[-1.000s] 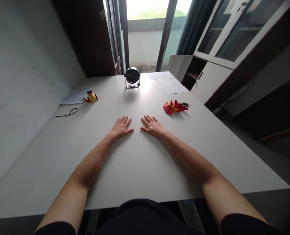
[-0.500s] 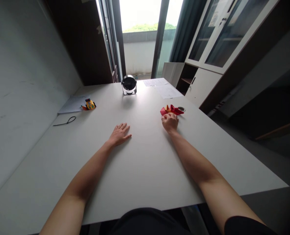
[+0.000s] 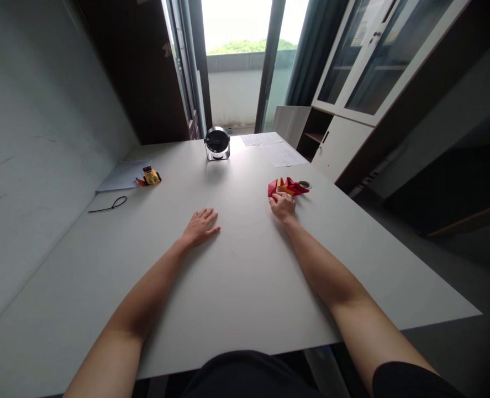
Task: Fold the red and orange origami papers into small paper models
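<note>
Beyond the middle of the white table (image 3: 245, 287), red and orange folded paper (image 3: 298, 188), like origami, lies in a small cluster with pointed tips sticking up. My right hand (image 3: 283, 208) is at its near left side, fingers curled closed against the paper; the fingertips are partly hidden, and it appears to grip a folded piece. My left hand (image 3: 200, 226) rests palm down on the tabletop, fingers spread, holding nothing. A pale ring, like a tape roll (image 3: 306, 184), sits just behind the paper's right end.
A round black lamp-like device in a metal bracket (image 3: 217, 145) stands at the far edge. White sheets (image 3: 284, 155) lie at the back right. On the left are a yellow-and-orange toy-like object (image 3: 150, 176), a paper sheet (image 3: 118, 178) and a looped black cable tie (image 3: 114, 204). A wall (image 3: 33, 166) borders the left.
My right hand has shifted slightly left along the folded paper, and more of the red left part shows. My left hand stays in place. The whole view has drifted a little.
</note>
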Demonstrator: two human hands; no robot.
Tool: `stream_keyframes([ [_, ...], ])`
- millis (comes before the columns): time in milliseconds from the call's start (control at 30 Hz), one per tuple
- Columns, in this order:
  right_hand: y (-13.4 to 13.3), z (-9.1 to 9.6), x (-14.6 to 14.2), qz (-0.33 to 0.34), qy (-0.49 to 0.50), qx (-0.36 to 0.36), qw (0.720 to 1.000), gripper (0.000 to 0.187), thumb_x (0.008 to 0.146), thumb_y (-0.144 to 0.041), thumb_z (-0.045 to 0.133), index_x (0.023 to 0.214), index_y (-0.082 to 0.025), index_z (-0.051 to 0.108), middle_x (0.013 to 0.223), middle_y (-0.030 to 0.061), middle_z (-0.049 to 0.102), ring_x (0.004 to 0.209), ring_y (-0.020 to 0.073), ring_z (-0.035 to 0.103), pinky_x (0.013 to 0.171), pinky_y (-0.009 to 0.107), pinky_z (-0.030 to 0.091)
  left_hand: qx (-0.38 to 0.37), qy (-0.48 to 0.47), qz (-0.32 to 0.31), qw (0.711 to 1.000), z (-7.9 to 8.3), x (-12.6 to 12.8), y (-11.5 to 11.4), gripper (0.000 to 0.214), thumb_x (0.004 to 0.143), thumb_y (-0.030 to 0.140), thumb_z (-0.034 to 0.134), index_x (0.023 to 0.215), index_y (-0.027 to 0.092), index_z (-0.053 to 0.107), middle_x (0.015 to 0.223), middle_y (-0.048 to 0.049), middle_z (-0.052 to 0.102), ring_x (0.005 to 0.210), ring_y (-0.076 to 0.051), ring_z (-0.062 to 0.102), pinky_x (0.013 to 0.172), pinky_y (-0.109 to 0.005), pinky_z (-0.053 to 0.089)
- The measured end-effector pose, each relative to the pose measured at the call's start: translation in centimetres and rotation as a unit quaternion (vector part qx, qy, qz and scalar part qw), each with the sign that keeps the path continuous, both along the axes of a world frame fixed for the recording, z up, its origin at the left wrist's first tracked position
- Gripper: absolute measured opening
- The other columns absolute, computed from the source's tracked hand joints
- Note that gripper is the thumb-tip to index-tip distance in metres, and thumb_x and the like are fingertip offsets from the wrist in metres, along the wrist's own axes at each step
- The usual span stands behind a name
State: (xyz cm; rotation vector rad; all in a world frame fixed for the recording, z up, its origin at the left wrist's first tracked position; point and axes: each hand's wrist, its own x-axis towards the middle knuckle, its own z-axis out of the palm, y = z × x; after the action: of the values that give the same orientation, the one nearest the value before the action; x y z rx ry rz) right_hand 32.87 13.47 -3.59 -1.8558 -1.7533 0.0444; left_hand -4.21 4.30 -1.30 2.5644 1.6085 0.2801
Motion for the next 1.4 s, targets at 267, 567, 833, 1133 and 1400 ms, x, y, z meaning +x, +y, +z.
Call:
stream_keyframes([
  [267, 0.3, -0.1, -0.7, 0.035, 0.047, 0.007, 0.998, 0.037, 0.093, -0.040, 0.047, 0.115, -0.025, 0.073, 0.131, 0.0089, 0.062, 0.123, 0.0312, 0.049, 0.108, 0.049, 0.037, 0.001, -0.009, -0.001, 1.000, -0.1, 0.0, 0.1, 0.063, 0.096, 0.057, 0.044, 0.150, 0.025, 0.044, 0.162, -0.0076, 0.033, 0.151, -0.031, 0.026, 0.123, -0.051, 0.021],
  [567, 0.7, 0.0, -0.7, 0.047, 0.087, -0.037, 0.994, 0.039, 0.095, -0.038, 0.043, 0.121, -0.027, 0.070, 0.137, 0.0067, 0.061, 0.129, 0.0305, 0.047, 0.112, 0.054, 0.032, 0.000, -0.039, -0.005, 0.999, -0.2, 0.0, 0.1, 0.062, 0.095, 0.056, 0.047, 0.149, 0.026, 0.047, 0.161, -0.0082, 0.035, 0.150, -0.032, 0.028, 0.122, -0.053, 0.021],
  [833, 1.2, 0.0, -1.5, -0.015, 0.101, -0.013, 0.995, 0.051, 0.089, -0.047, 0.053, 0.130, -0.017, 0.061, 0.127, 0.0158, 0.063, 0.118, 0.0322, 0.052, 0.103, 0.045, 0.039, 0.045, -0.152, 0.006, 0.987, 0.5, 0.1, -0.1, 0.032, 0.097, 0.036, 0.048, 0.116, 0.026, 0.072, 0.125, -0.0060, 0.070, 0.117, -0.024, 0.062, 0.105, -0.039, 0.045],
  [1133, 2.7, 0.8, -3.8, -0.053, 0.089, 0.013, 0.995, 0.015, 0.083, -0.028, 0.056, 0.093, -0.019, 0.063, 0.102, 0.0129, 0.063, 0.100, 0.0284, 0.052, 0.091, 0.042, 0.040, 0.072, -0.196, 0.035, 0.977, 0.6, -0.2, -0.3, 0.026, 0.096, 0.030, 0.050, 0.099, 0.025, 0.075, 0.097, -0.0036, 0.075, 0.091, -0.021, 0.067, 0.083, -0.033, 0.049],
  [1400, -3.5, 1.5, -9.5, 0.226, 0.018, 0.112, 0.967, 0.011, 0.093, -0.019, 0.052, 0.093, -0.021, 0.063, 0.095, 0.0083, 0.066, 0.096, 0.0250, 0.054, 0.086, 0.036, 0.045, 0.140, -0.238, 0.038, 0.960, 1.2, 0.8, -0.5, 0.025, 0.098, 0.030, 0.049, 0.108, 0.024, 0.071, 0.104, -0.0046, 0.072, 0.099, -0.022, 0.063, 0.090, -0.034, 0.048],
])
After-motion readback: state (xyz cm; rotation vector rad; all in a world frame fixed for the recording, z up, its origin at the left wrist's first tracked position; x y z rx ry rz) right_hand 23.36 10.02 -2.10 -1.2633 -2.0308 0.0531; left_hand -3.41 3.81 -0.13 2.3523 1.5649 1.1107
